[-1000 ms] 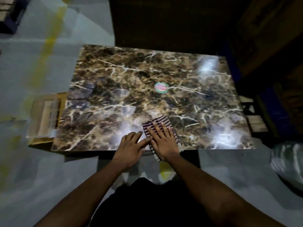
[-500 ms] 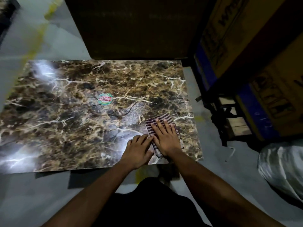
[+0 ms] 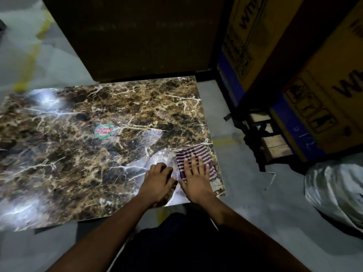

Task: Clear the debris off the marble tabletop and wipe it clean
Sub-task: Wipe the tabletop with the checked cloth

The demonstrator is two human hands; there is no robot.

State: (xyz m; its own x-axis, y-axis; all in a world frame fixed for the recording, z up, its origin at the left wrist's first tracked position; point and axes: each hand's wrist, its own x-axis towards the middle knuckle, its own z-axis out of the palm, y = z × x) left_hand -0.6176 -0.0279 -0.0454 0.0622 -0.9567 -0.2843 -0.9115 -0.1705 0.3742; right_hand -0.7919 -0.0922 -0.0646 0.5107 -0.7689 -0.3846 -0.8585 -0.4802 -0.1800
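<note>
The brown marble table [image 3: 82, 154] fills the left and middle of the view, glossy with white veins. Stacked cardboard boxes [image 3: 318, 79] stand well off to its right. A striped cloth [image 3: 198, 156] lies at the table's near right corner. The right hand [image 3: 196, 179] presses on it, grip spread flat. The left hand [image 3: 157, 181] rests just beside, grip loosely curled on bare marble. A round sticker [image 3: 103, 131] sits mid-table.

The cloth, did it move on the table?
Yes. The cloth slid right, away from the round sticker, toward the table's right edge.
</note>
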